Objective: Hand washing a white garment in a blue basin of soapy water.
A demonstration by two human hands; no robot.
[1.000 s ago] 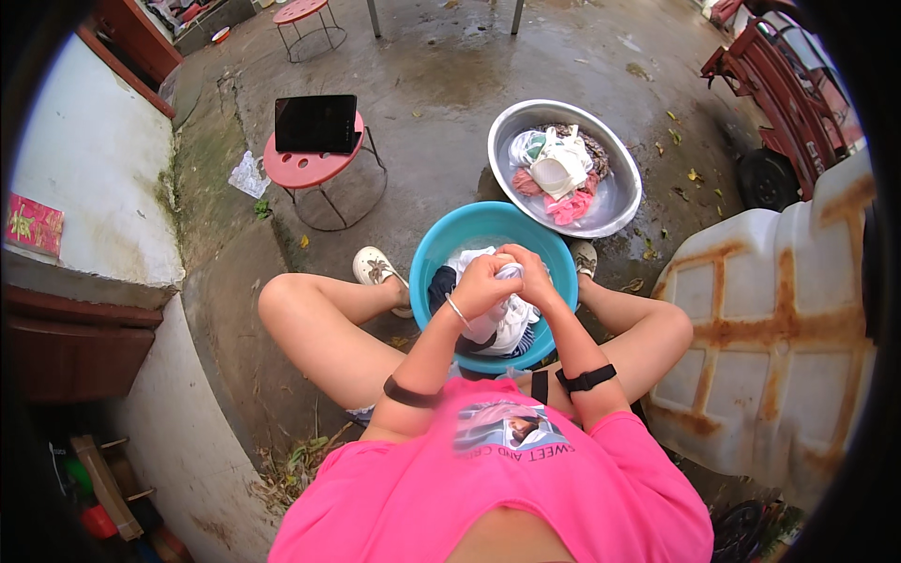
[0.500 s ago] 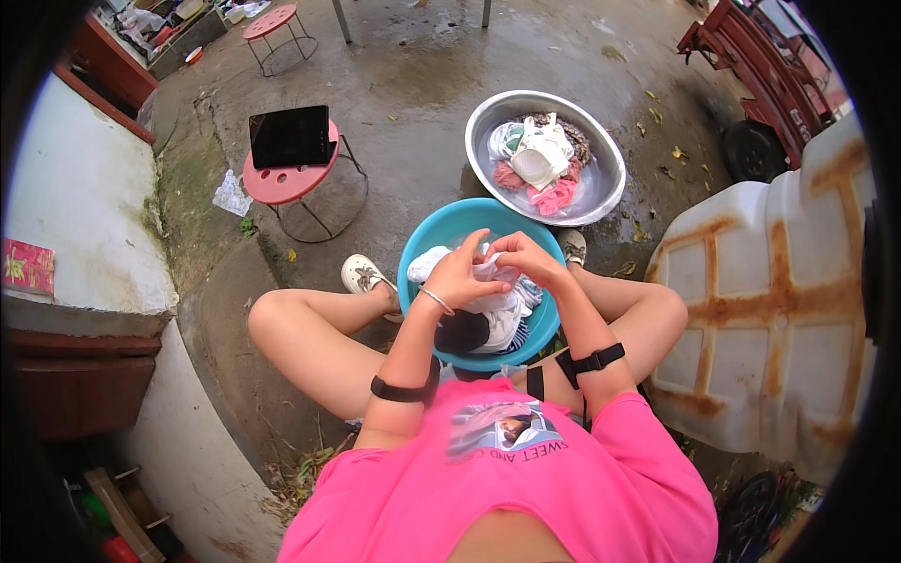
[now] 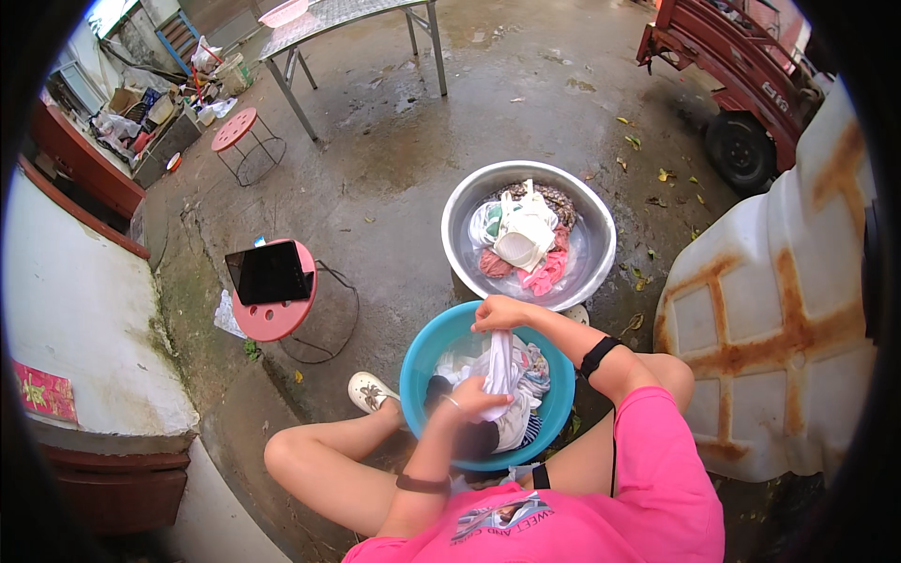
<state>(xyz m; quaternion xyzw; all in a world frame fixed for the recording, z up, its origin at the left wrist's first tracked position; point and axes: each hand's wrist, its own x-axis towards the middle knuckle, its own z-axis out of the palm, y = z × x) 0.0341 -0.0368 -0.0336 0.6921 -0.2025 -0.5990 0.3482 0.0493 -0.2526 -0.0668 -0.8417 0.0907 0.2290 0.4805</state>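
Above the turquoise basin [image 3: 410,361] a thin white garment [image 3: 500,364] hangs stretched; its exact kind is unclear. My right hand [image 3: 501,314] pinches its upper end near the basin's far rim. Lower down, my left hand [image 3: 475,399] is closed around the garment, slightly blurred. Inside the basin lie wet clothes: a patterned light piece [image 3: 534,371], a black piece [image 3: 477,439] and a navy striped piece [image 3: 532,430]. Just beyond stands a metal basin [image 3: 457,220] holding a white bra [image 3: 526,235] and pink cloths [image 3: 547,272].
A tablet [image 3: 269,272] leans on a red stool [image 3: 272,319] at the left. Another red stool [image 3: 235,129] and a metal table [image 3: 347,21] stand farther off. To the right are a rust-stained white tank [image 3: 751,310] and a red cart [image 3: 727,66]. The concrete ground [image 3: 375,244] is wet.
My hands, close together before, are now apart, the right one up at the far rim and the left one lower, with the white garment drawn out between them. The view has tilted upward.
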